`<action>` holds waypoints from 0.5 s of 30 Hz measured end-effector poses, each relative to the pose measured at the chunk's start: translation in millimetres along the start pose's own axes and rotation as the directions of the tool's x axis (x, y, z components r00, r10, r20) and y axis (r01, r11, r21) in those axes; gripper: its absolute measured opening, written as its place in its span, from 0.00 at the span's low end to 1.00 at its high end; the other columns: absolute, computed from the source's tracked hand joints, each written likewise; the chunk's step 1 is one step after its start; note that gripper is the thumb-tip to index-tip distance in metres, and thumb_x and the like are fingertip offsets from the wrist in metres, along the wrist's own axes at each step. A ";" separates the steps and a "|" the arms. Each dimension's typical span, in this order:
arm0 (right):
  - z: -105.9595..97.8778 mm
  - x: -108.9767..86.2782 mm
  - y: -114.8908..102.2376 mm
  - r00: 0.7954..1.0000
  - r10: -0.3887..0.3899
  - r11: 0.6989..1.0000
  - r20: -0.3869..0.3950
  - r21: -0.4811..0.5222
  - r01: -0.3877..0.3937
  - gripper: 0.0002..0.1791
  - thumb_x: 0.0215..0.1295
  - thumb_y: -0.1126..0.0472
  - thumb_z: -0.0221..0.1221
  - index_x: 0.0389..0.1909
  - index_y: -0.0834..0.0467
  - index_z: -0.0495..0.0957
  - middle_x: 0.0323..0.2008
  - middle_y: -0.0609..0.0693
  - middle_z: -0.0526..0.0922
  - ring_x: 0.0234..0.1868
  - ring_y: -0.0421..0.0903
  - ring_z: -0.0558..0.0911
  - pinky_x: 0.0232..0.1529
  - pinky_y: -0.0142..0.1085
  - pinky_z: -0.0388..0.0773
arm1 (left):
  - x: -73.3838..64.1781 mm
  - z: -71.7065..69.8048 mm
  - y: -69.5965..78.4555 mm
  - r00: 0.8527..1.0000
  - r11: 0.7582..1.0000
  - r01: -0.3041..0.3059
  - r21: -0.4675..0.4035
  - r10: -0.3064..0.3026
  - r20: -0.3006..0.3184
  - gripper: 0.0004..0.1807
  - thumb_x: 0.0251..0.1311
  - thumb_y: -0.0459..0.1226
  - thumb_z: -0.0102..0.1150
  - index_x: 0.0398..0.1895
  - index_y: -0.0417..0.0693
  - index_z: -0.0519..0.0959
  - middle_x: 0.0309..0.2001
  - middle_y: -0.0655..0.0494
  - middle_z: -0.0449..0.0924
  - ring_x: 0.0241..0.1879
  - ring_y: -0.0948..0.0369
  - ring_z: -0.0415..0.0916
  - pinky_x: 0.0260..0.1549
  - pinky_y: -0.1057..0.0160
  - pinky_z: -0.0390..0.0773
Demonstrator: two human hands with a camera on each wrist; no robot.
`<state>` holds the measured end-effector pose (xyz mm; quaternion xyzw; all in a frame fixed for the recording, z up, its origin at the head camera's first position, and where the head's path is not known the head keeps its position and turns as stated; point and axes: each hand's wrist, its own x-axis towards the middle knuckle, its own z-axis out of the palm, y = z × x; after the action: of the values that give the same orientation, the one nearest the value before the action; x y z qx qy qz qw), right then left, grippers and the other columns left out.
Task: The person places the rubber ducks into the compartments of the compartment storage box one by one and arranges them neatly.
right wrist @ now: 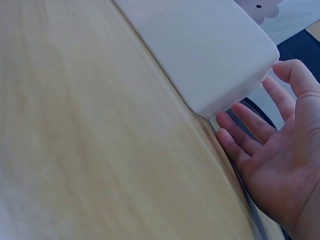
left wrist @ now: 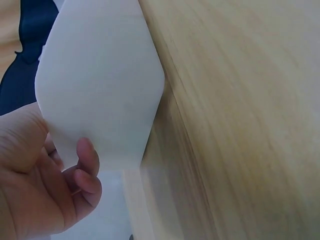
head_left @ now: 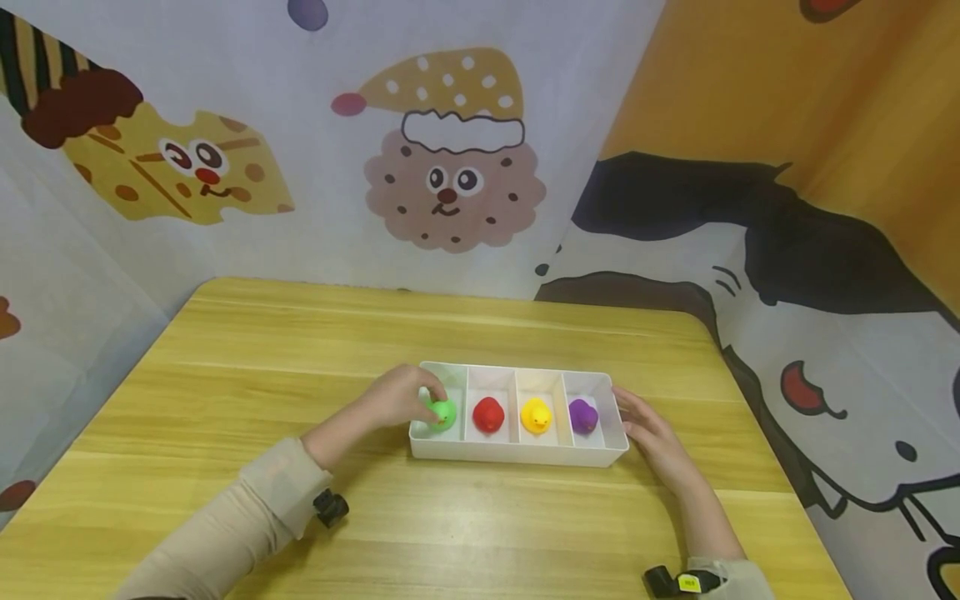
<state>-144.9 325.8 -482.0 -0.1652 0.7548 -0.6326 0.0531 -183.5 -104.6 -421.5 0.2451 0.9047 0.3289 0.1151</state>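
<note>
A long white box (head_left: pixel 517 452) split into compartments stands on the table, one small rubber duck in each. My left hand (head_left: pixel 401 395) reaches over its left end and pinches the green rubber duck (head_left: pixel 446 415) with thumb and forefinger, covering part of it. To its right sit a red duck (head_left: pixel 488 415), a yellow duck (head_left: pixel 536 416) and a purple duck (head_left: pixel 582 417). Against the box's right end rests my right hand (head_left: pixel 654 435), fingers loosely extended. In the right wrist view that hand (right wrist: pixel 280 145) touches the box's corner with its fingertips and holds nothing.
The wooden table (head_left: pixel 480 525) extends around the box on all sides. Behind it hangs a cloth (head_left: pixel 315 242) with cartoon prints. Black cameras (head_left: pixel 330 507) are strapped at both wrists.
</note>
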 end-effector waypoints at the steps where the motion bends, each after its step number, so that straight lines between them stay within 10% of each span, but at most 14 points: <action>1: 0.0 -0.1 -0.2 1.000 0.001 1.000 -0.001 -0.002 -0.001 0.27 0.72 0.69 0.47 0.70 0.66 0.56 0.67 0.67 0.60 0.58 0.39 0.72 0.55 0.29 0.68 | 0.1 0.0 0.3 1.000 1.000 0.002 0.001 -0.002 0.001 0.13 0.41 0.34 0.76 0.33 0.52 0.85 0.33 0.66 0.81 0.43 0.59 0.76 0.47 0.55 0.74; 15: -0.9 -0.5 -0.7 1.000 0.014 1.000 0.000 -0.003 -0.014 0.27 0.72 0.67 0.48 0.70 0.65 0.56 0.68 0.66 0.59 0.59 0.39 0.71 0.57 0.28 0.66 | -7.3 -1.5 4.0 0.999 0.996 0.021 -0.085 -0.025 -0.041 0.17 0.43 0.37 0.76 0.39 0.48 0.85 0.44 0.58 0.82 0.52 0.52 0.74 0.53 0.47 0.70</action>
<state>-144.5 326.7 -481.2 -0.1599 0.7570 -0.6310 0.0573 -176.3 -106.5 -417.4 0.2226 0.8951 0.3704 0.1101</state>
